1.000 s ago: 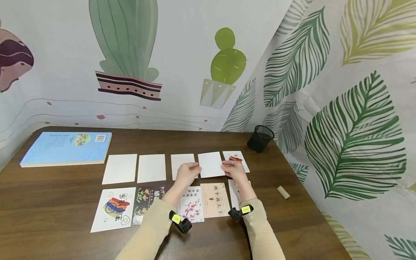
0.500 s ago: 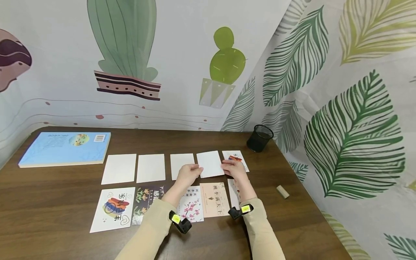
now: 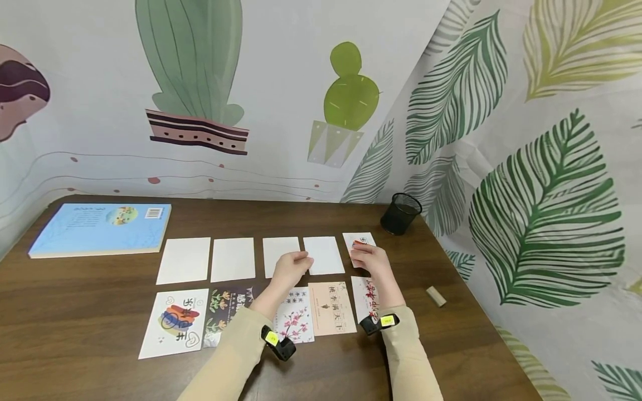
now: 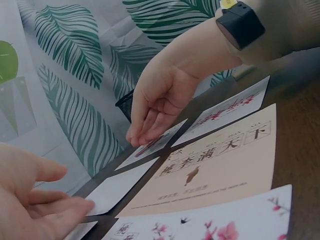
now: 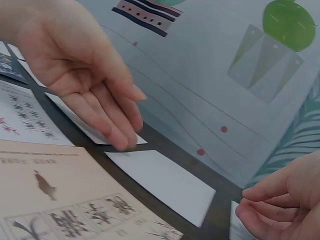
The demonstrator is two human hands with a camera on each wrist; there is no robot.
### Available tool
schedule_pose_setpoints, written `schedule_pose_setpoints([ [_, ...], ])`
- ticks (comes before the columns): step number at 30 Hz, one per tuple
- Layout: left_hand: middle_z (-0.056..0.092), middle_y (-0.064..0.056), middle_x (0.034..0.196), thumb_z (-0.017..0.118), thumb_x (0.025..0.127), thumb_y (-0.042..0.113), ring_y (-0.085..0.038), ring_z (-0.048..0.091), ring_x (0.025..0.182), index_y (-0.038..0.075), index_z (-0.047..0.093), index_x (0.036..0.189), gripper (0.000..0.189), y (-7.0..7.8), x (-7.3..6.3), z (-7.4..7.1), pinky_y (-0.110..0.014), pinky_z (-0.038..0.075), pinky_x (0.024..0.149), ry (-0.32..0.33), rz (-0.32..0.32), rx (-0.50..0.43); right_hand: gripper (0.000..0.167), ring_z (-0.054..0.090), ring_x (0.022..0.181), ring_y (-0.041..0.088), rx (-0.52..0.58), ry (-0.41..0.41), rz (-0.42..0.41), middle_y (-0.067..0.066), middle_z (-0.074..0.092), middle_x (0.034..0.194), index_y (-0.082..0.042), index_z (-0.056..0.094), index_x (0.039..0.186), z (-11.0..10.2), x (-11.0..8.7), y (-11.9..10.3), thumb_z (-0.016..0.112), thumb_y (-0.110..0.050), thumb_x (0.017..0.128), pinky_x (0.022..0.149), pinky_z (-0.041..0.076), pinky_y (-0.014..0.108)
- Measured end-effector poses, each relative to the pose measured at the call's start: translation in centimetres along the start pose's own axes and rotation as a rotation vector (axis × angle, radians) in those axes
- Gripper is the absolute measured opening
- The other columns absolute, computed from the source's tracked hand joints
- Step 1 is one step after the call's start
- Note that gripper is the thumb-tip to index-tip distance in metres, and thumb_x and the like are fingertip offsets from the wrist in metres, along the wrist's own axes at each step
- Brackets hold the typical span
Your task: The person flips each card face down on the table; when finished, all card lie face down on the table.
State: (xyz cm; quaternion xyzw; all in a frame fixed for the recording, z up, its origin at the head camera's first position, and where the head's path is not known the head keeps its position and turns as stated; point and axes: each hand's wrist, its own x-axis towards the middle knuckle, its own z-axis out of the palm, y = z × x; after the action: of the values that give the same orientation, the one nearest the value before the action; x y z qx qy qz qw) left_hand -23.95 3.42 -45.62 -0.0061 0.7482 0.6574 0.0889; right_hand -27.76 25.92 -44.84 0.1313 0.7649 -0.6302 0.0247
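Observation:
In the head view, a blank white card point(image 3: 326, 255) lies fourth along the back row. My left hand point(image 3: 290, 272) is at its left side with relaxed fingers, overlapping the blank card point(image 3: 273, 249) beside it. My right hand point(image 3: 372, 263) is over the printed card point(image 3: 352, 239) at the right end of that row, covering part of its picture. In the left wrist view, the right hand's loosely bent fingertips point(image 4: 137, 140) are right at that card. Neither hand shows anything in its grasp. Below the right hand, a card with red lettering point(image 3: 362, 295) lies in the front row.
Two more blank cards point(image 3: 183, 260) lie to the left. The front row holds a colourful card point(image 3: 175, 323), a dark floral one point(image 3: 220, 312), a blossom card point(image 3: 298, 320) and a peach card point(image 3: 331, 309). Around them are a blue book point(image 3: 100, 228), black mesh cup point(image 3: 401, 214) and small tan block point(image 3: 436, 296).
The fourth blank card was held tilted between both hands and now lies flat. My right hand has let it go and moved right over the end card; the left hand has stayed put.

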Motion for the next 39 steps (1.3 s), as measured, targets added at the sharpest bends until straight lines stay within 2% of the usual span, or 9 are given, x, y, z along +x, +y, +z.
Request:
schedule_pose_setpoints([
  [6, 0.071, -0.019, 0.11, 0.06, 0.093, 0.006, -0.027, 0.07, 0.099, -0.005, 0.064, 0.119, 0.029, 0.2, 0.3, 0.6, -0.033, 0.056, 0.085, 0.109, 0.05, -0.083, 0.038, 0.062, 0.073, 0.002, 0.012, 0.023, -0.023, 0.017, 0.071, 0.106, 0.013, 0.057, 0.126, -1.5, 0.0, 0.1, 0.063, 0.0, 0.091, 0.067, 0.053, 0.013],
  [10, 0.071, -0.02, 0.106, 0.057, 0.092, 0.0, -0.025, 0.071, 0.093, -0.007, 0.065, 0.115, 0.025, 0.4, 0.2, 1.5, -0.03, 0.057, 0.083, 0.124, 0.064, -0.126, 0.039, 0.062, 0.073, 0.001, 0.003, 0.032, -0.044, 0.014, 0.071, 0.103, 0.015, 0.055, 0.126, -2.5, 0.0, 0.4, 0.063, 0.0, 0.091, 0.068, 0.053, 0.014],
  [14, 0.07, -0.019, 0.109, 0.055, 0.093, -0.001, -0.026, 0.071, 0.095, -0.007, 0.064, 0.116, 0.026, 0.6, 0.0, 2.9, -0.031, 0.057, 0.088, 0.079, 0.059, -0.136, 0.041, 0.06, 0.075, -0.001, -0.059, 0.059, -0.036, 0.019, 0.069, 0.113, 0.012, 0.054, 0.129, -4.0, 0.0, 0.8, 0.063, -0.001, 0.091, 0.07, 0.053, 0.015],
  [18, 0.068, -0.02, 0.116, 0.056, 0.092, 0.0, -0.029, 0.067, 0.107, -0.006, 0.061, 0.122, 0.031, 0.7, 0.2, 4.3, -0.033, 0.054, 0.094, 0.025, 0.055, -0.127, 0.045, 0.061, 0.082, 0.002, -0.135, 0.095, -0.018, 0.027, 0.062, 0.126, 0.009, 0.052, 0.133, -5.6, 0.1, 1.1, 0.063, -0.002, 0.091, 0.074, 0.052, 0.014],
  [23, 0.06, -0.022, 0.132, 0.057, 0.092, 0.003, -0.034, 0.056, 0.125, -0.006, 0.052, 0.134, 0.043, 1.4, 1.2, 6.0, -0.039, 0.047, 0.105, -0.086, 0.043, -0.143, 0.049, 0.061, 0.107, 0.022, -0.212, 0.131, -0.017, 0.029, 0.057, 0.132, 0.007, 0.048, 0.137, -6.8, 0.7, 1.1, 0.063, -0.005, 0.092, 0.096, 0.051, 0.029],
  [27, 0.049, -0.023, 0.144, 0.058, 0.092, 0.007, -0.037, 0.044, 0.136, -0.006, 0.041, 0.143, 0.055, 2.2, 2.2, 7.3, -0.045, 0.037, 0.114, -0.184, 0.006, -0.162, 0.051, 0.053, 0.126, 0.036, -0.236, 0.103, -0.011, 0.029, 0.053, 0.138, 0.007, 0.046, 0.139, -6.8, 1.0, 1.2, 0.061, -0.004, 0.092, 0.109, 0.042, 0.045],
  [32, 0.036, -0.025, 0.152, 0.058, 0.092, 0.011, -0.039, 0.033, 0.143, -0.006, 0.03, 0.149, 0.066, 2.7, 3.1, 8.5, -0.049, 0.027, 0.118, -0.29, -0.046, -0.158, 0.059, 0.04, 0.138, 0.039, -0.287, 0.037, -0.02, 0.029, 0.044, 0.146, 0.007, 0.04, 0.144, -6.2, 1.0, 1.3, 0.062, -0.003, 0.089, 0.113, 0.036, 0.05],
  [35, 0.03, -0.026, 0.155, 0.057, 0.093, 0.012, -0.04, 0.028, 0.145, -0.006, 0.025, 0.151, 0.068, 2.7, 3.5, 9.1, -0.05, 0.024, 0.119, -0.321, -0.077, -0.17, 0.065, 0.036, 0.141, 0.04, -0.325, 0.02, -0.031, 0.028, 0.039, 0.15, 0.007, 0.037, 0.146, -5.7, 1.0, 1.4, 0.064, -0.003, 0.088, 0.115, 0.034, 0.05],
  [39, 0.025, -0.024, 0.158, 0.057, 0.093, 0.013, -0.038, 0.023, 0.147, -0.005, 0.022, 0.152, 0.071, 2.4, 3.9, 9.4, -0.049, 0.023, 0.12, -0.323, -0.098, -0.191, 0.066, 0.035, 0.141, 0.04, -0.376, 0.008, -0.045, 0.027, 0.037, 0.152, 0.005, 0.036, 0.147, -5.1, 1.1, 1.3, 0.065, -0.004, 0.088, 0.114, 0.034, 0.05],
])
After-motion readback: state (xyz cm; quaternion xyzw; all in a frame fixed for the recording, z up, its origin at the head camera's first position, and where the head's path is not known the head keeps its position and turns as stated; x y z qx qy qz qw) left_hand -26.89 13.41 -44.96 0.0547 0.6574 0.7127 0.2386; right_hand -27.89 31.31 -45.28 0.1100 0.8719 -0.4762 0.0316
